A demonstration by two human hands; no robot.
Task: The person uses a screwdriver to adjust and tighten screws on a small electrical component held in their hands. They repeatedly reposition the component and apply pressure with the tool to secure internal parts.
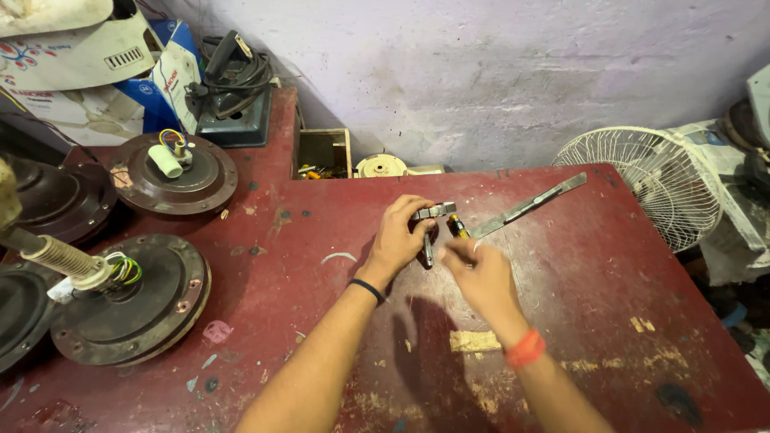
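Note:
My left hand (399, 239) grips a small grey metal puller-like part (433, 212) above the red workbench (609, 265), its dark leg hanging down between my hands. My right hand (479, 273) holds a screwdriver with a yellow-and-black handle (457, 227), its tip pointing up at the metal part. The two hands almost touch. A long flat metal bar (529, 207) lies on the bench just beyond them, slanting up to the right.
Ceiling fan motors (128, 301) (174, 172) with wires sit at the left. Cardboard boxes (80, 72) and a dark tool (234, 96) stand at the back left. A small wooden box (324, 152) is by the wall. A white fan guard (646, 188) stands at the right.

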